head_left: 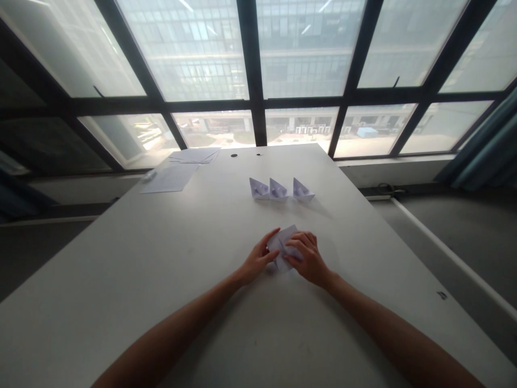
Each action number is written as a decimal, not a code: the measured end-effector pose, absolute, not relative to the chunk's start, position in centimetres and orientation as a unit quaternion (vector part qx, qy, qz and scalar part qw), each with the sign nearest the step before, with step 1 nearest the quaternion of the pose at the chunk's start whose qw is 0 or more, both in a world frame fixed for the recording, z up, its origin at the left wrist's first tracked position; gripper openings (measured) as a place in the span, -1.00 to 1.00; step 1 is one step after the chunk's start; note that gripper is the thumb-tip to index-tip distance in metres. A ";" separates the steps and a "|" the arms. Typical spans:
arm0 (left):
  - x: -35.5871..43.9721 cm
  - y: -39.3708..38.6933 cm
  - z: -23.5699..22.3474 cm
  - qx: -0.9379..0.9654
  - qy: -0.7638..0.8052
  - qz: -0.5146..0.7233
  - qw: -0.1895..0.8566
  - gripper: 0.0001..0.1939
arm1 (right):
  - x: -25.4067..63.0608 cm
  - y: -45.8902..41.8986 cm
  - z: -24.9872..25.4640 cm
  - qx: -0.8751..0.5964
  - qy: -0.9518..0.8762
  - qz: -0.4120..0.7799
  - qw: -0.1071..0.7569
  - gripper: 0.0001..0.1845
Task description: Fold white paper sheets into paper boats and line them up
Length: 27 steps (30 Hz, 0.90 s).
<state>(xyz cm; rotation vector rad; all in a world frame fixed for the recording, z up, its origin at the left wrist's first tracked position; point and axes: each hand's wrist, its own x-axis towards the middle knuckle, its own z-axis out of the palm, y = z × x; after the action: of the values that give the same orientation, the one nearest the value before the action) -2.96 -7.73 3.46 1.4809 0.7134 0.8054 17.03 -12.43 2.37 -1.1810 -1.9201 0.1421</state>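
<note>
A folded piece of white paper (287,235) is held between my two hands, just above the near half of the table. My left hand (260,256) pinches its left edge, thumb in front and fingers behind. On the right side, my right hand (307,256) grips the same paper with curled fingers, covering part of it. Beyond my hands stand three folded paper boats in a row: a left boat (259,189), a middle boat (278,191) beside it, and a right boat (302,191) set a little apart.
The white table (161,258) runs toward tall windows (299,48). Flat white paper sheets (172,179) lie at its far left, with a small blurred object (149,176) at their edge. A dark mark (441,295) is near the right edge. Blue curtains (480,153) hang at the right.
</note>
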 end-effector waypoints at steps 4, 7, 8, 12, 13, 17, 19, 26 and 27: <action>-2.9 -7.7 3.4 0.613 0.304 0.345 0.642 0.05 | 17.0 -12.4 2.2 -0.509 -0.726 0.051 0.459 -0.54; -2.9 -7.5 3.3 0.594 0.311 0.374 0.641 0.13 | 17.1 -12.0 1.7 -0.524 -0.662 0.116 0.523 -0.34; -2.9 -7.4 3.3 0.585 0.309 0.390 0.640 0.13 | 17.1 -11.8 1.5 -0.526 -0.636 0.159 0.542 -0.27; -2.9 -6.9 2.9 0.565 0.299 0.438 0.632 0.24 | 17.6 -11.1 0.7 -0.505 -0.577 0.342 0.543 -0.43; -2.9 -6.9 2.7 0.565 0.303 0.444 0.627 0.26 | 17.7 -11.1 0.6 -0.497 -0.578 0.362 0.537 -0.57; -2.9 -6.6 2.0 0.579 0.338 0.460 0.582 0.12 | 17.7 -11.4 1.1 -0.489 -0.593 0.329 0.548 -0.81; -2.9 -6.5 1.9 0.604 0.355 0.469 0.538 -0.12 | 17.5 -11.7 1.6 -0.476 -0.608 0.293 0.563 -0.86; -3.3 -6.5 3.1 0.577 0.367 0.463 0.564 -0.55 | 17.8 -11.9 2.1 -0.424 -0.665 0.183 0.587 -0.94; -3.3 -6.4 3.2 0.547 0.362 0.462 0.597 -0.57 | 17.9 -11.9 2.0 -0.424 -0.665 0.173 0.590 -0.94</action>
<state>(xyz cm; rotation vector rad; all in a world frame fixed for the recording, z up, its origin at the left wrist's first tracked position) -3.30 -6.44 3.17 1.2691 0.8409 1.0713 17.91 -11.86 1.97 -0.9870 -1.5488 0.4031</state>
